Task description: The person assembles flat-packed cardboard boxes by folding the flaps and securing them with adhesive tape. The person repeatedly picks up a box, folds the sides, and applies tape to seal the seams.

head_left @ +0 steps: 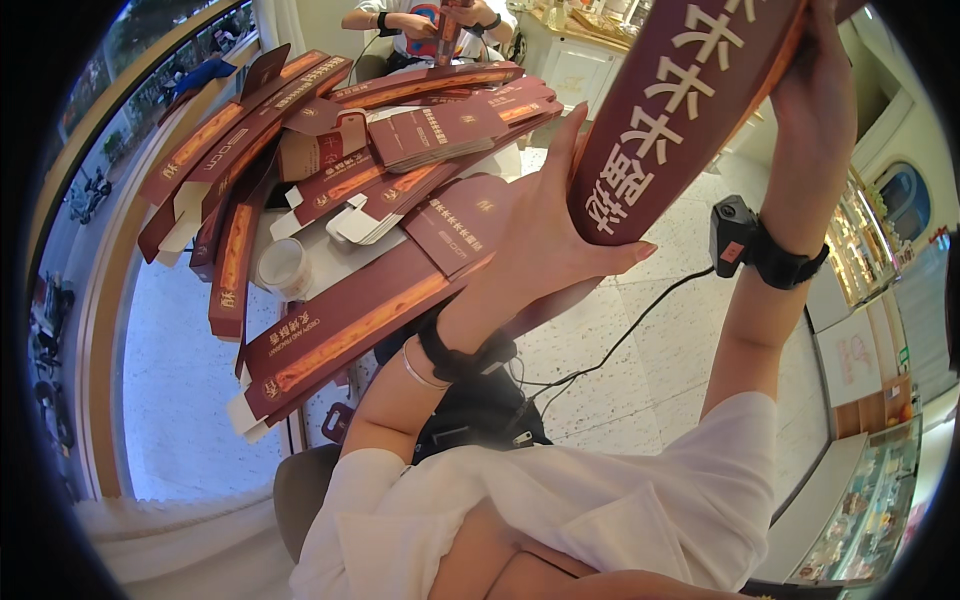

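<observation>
A long maroon cardboard box [690,90] with large pale lettering slants up through the upper right, held in the air between my hands. My left hand [560,220] grips its lower end, with the thumb pressed along the bottom and a finger up the left side. Higher up, my right hand [820,85] holds the box by its right side, its fingers partly hidden behind it. To the left, another long maroon box [360,335] with an orange stripe and white end flaps lies across the near side of the table, below my left forearm.
Several more long maroon boxes [235,150] are heaped on the table, beside a stack of flat maroon cards [430,135] and a clear plastic cup [284,268]. Across the table a person [425,35] holds a similar box. A black cable [640,315] runs from my right wrist camera [735,235].
</observation>
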